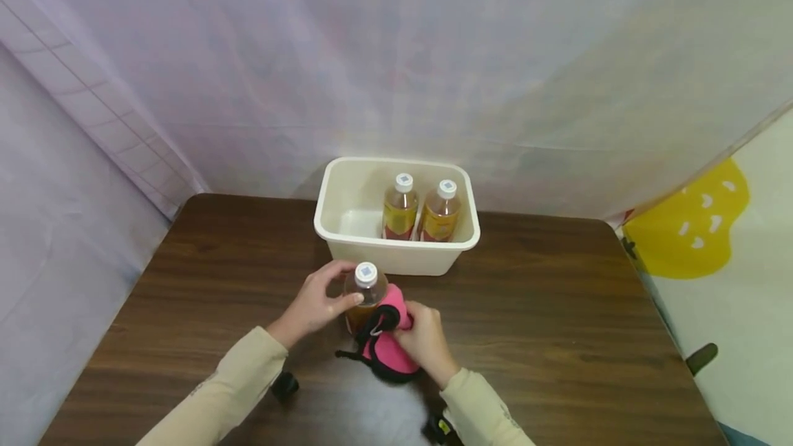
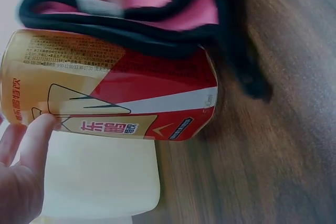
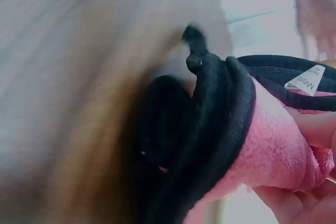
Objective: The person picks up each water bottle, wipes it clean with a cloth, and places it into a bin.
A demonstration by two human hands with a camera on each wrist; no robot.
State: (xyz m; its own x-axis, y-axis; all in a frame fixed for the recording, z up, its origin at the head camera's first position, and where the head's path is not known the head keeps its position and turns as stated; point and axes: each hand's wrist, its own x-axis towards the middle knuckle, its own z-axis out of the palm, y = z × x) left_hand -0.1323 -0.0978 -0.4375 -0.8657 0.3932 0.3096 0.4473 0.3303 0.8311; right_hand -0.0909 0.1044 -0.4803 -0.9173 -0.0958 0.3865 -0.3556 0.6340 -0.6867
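Observation:
Near the middle of the table, an upright drink bottle (image 1: pixel 366 276) with a white cap has my left hand (image 1: pixel 312 300) around its upper part. The left wrist view shows its red and gold label (image 2: pixel 157 85) close up, with fingers (image 2: pixel 37 140) on its side. My right hand (image 1: pixel 426 337) grips a soft pink fleece piece (image 1: pixel 394 353) with black edging and a dangling black cord. That fleece (image 3: pixel 273 145) is bunched between thumb and fingers, a white tag (image 3: pixel 307 80) showing at its edge. It overlaps the bottle's right side in the head view.
Behind the hands stands a cream plastic bin (image 1: pixel 396 253) holding two similar capped bottles (image 1: pixel 400 208) on its right side. The dark wood table (image 1: pixel 551 322) extends to both sides. Pale curtains (image 1: pixel 396 54) hang behind it.

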